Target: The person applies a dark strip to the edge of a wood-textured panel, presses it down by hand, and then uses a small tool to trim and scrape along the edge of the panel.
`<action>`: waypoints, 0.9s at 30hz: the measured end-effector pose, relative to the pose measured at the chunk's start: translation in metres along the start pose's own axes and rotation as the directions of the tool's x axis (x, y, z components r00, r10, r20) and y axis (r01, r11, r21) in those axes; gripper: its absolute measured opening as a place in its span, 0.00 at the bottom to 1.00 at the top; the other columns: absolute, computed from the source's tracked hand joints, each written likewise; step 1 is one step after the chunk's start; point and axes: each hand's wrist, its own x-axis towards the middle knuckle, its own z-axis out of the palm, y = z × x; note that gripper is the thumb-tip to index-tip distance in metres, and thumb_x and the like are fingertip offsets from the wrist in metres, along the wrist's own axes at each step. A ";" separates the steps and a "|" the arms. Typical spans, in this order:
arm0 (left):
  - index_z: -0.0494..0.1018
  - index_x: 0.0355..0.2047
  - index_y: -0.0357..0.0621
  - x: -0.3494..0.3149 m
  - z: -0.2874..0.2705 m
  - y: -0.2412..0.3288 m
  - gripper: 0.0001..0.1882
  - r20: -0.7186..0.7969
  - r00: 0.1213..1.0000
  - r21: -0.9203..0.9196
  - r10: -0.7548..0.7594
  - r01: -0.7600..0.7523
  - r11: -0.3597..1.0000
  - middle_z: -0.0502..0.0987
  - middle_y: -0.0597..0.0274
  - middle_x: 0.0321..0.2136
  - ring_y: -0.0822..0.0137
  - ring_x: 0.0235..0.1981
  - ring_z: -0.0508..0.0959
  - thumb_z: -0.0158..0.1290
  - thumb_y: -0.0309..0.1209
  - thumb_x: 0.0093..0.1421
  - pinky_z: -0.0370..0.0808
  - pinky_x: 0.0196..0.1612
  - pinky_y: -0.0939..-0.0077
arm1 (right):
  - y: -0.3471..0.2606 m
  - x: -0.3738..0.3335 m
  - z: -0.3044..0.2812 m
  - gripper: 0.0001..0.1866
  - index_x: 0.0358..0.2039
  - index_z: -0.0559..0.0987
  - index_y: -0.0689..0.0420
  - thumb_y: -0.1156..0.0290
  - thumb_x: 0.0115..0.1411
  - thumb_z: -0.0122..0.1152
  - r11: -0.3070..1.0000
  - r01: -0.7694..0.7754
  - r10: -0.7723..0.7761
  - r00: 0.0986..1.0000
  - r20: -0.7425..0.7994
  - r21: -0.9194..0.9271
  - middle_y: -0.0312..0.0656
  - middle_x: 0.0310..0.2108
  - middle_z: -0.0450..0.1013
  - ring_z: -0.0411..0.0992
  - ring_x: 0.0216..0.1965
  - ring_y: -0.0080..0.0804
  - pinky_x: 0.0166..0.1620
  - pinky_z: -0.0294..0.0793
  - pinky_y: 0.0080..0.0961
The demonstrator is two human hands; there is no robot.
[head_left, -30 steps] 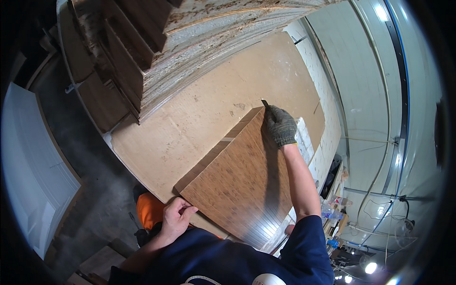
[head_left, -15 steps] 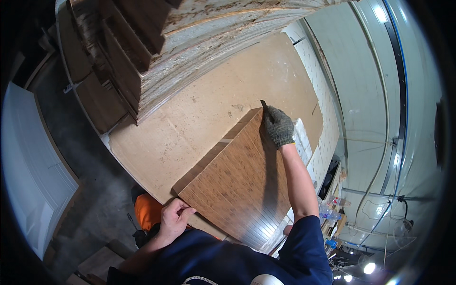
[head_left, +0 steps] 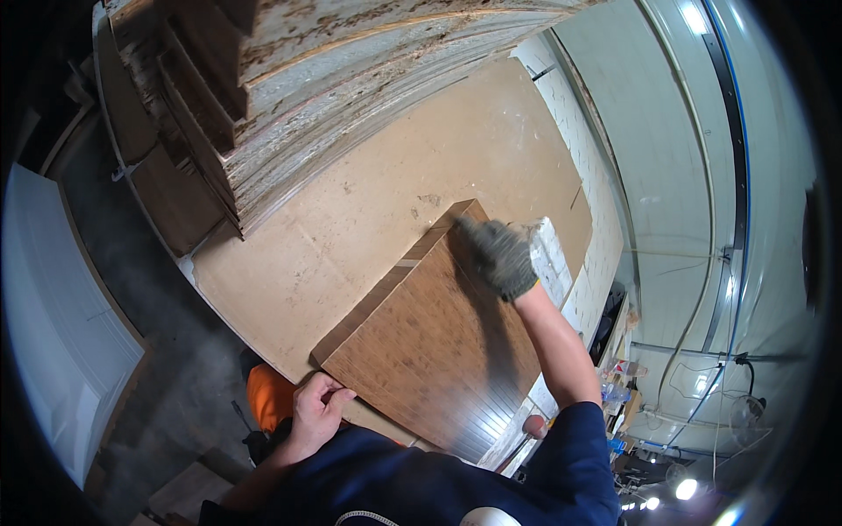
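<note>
At the far left we see a white panel (head_left: 61,333) standing beside a dark concrete floor (head_left: 175,386). Above it, toward the upper left, a stack of rough chipboard sheets (head_left: 289,105) overhangs the table (head_left: 351,237), whose top is a large, pale brown board.

A dark brown wood-grain panel (head_left: 430,351) lies flat on the table, its long axis running from the near edge toward the far right corner. Its near left corner projects past the near edge of the table.

Our bare left hand (head_left: 314,412) is at that near left corner. The fingers are curled and closed on the panel's edge, the thumb against its side. An orange object (head_left: 267,394) sits on the floor just below this hand; we cannot tell what it is.

Our right hand (head_left: 500,254), in a grey-green work glove, rests on the far end of the panel, near its far corner. The gloved fingers lie flat and together on the top face, pressed on it rather than wrapped around it. A white wrapped bundle (head_left: 551,254) lies just beside this hand, on the right.

At the far right, a white wall (head_left: 667,175) rises behind the table.
</note>
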 end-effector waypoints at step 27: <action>0.70 0.28 0.34 -0.001 0.000 -0.005 0.07 -0.017 1.000 0.021 0.005 -0.005 1.000 0.77 0.57 0.24 0.72 0.26 0.76 0.58 0.23 0.54 0.74 0.32 0.76 | 0.019 0.029 0.005 0.14 0.42 0.73 0.53 0.65 0.54 0.53 0.980 -0.198 0.198 0.980 0.016 0.026 0.49 0.32 0.74 0.72 0.37 0.50 0.40 0.71 0.44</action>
